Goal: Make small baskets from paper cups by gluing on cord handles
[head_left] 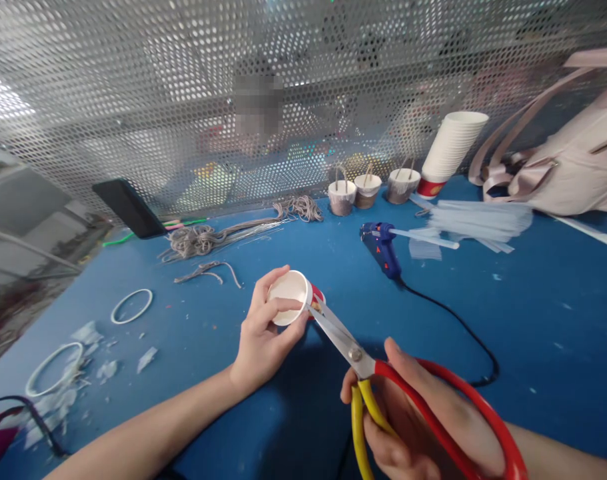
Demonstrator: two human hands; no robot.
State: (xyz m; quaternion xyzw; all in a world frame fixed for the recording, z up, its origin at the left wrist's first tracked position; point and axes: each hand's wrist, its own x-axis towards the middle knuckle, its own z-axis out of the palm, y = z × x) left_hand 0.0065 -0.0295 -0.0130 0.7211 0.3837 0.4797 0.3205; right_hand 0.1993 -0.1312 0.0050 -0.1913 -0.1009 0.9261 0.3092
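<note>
My left hand (266, 327) grips a small paper cup (289, 293), white inside with a red printed outside, tilted so its mouth faces me. One finger reaches into the mouth. My right hand (408, 407) is wrapped round the handles of a pair of scissors (343, 337), one red and one yellow. The blades are slightly apart and their tips meet the cup near its rim; whether they have cut into it I cannot tell. Beyond my hands a blue glue gun (380, 248) lies on the blue table (293, 247).
Small cups with cord handles (342, 198) and a stack of paper cups (456, 147) stand at the back. Glue sticks (478, 223) lie at right beside a pink bag (573, 153). Grey cord (193, 240), a phone (130, 208), and white rings (132, 307) are at left. The glue gun's cable (463, 320) curves rightward.
</note>
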